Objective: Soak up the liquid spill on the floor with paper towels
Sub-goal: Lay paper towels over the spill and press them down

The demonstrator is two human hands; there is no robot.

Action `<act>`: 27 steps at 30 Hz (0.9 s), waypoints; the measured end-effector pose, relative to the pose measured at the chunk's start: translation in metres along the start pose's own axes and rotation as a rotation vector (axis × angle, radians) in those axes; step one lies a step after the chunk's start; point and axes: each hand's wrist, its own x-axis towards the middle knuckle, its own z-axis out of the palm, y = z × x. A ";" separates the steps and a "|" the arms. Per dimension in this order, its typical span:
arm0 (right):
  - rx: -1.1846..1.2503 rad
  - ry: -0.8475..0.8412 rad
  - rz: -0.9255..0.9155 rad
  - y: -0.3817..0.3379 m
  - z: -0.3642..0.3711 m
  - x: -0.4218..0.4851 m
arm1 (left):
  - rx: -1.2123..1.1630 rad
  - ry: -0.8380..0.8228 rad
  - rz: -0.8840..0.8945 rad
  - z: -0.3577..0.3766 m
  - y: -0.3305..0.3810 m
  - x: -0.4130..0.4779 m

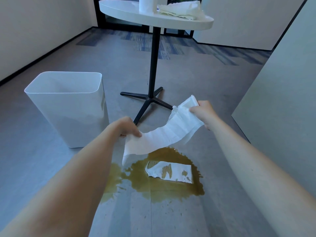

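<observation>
Above the spill (159, 189), left hand (127, 127) and right hand (203, 112) fingers pinch opposite ends of a fresh paper towel (164, 135). Step: placement. Next: lower it beside the soaked towel (171, 171).

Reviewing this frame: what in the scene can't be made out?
Head view only:
- Bin contents: its near wall hides the bottom.
- Roll on the table: top cut off by the frame edge.
- Spill far edge: hidden behind the paper towel strip stretched between left hand and right hand.
- Floor under the soaked towel: covered.
</observation>
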 end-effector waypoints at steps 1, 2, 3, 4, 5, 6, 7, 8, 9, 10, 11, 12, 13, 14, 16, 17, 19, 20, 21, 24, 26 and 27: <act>-0.019 0.005 -0.001 0.001 -0.001 0.001 | -0.020 0.000 0.005 0.000 0.002 0.000; -0.037 0.012 0.002 0.002 -0.002 0.002 | -0.072 0.006 0.025 -0.001 0.005 -0.001; -0.057 0.018 0.002 0.004 -0.003 0.003 | -0.156 0.018 0.056 -0.002 0.008 -0.003; -0.067 0.021 0.007 0.007 -0.003 0.003 | -0.263 0.036 0.094 -0.004 0.013 -0.005; -0.074 0.021 0.014 0.010 -0.003 0.004 | -0.397 0.050 0.133 -0.007 0.018 -0.007; -0.077 0.019 0.025 0.012 -0.002 0.003 | -0.552 0.054 0.168 -0.009 0.023 -0.010; -0.086 0.014 0.029 0.015 -0.002 0.002 | -0.708 0.041 0.203 -0.011 0.030 -0.014; -0.093 0.009 0.035 0.016 0.000 0.000 | -0.840 0.022 0.241 -0.014 0.037 -0.018; -0.099 0.000 0.038 0.017 0.001 -0.001 | -0.949 0.002 0.283 -0.017 0.044 -0.022; -0.103 -0.007 0.046 0.017 0.004 -0.004 | -1.043 -0.021 0.323 -0.020 0.051 -0.026; -0.103 -0.019 0.052 0.018 0.006 -0.006 | -1.126 -0.044 0.362 -0.022 0.057 -0.030; -0.098 -0.035 0.058 0.017 0.009 -0.009 | -1.197 -0.076 0.403 -0.025 0.063 -0.035; -0.084 -0.057 0.057 0.017 0.012 -0.011 | -1.247 -0.106 0.440 -0.026 0.069 -0.039; -0.059 -0.081 0.060 0.016 0.015 -0.015 | -1.275 -0.127 0.469 -0.027 0.075 -0.042; 0.025 -0.126 0.073 0.014 0.021 -0.022 | -1.290 -0.144 0.508 -0.026 0.085 -0.047; 0.064 -0.151 0.077 0.013 0.023 -0.024 | -1.291 -0.138 0.521 -0.026 0.090 -0.048; 0.115 -0.232 0.074 0.012 0.025 -0.030 | -1.288 -0.083 0.526 -0.026 0.095 -0.048; 0.129 -0.278 0.067 0.013 0.025 -0.032 | -1.281 -0.050 0.528 -0.026 0.096 -0.047; 0.148 -0.320 0.061 0.014 0.025 -0.034 | -1.276 -0.030 0.535 -0.027 0.096 -0.047; 0.222 -0.384 0.027 0.020 0.030 -0.037 | -1.270 -0.030 0.589 -0.027 0.094 -0.047; 0.257 -0.403 0.000 0.023 0.033 -0.040 | -1.246 -0.027 0.638 -0.029 0.092 -0.047; 0.284 -0.421 0.005 0.025 0.035 -0.041 | -1.238 -0.018 0.659 -0.030 0.090 -0.047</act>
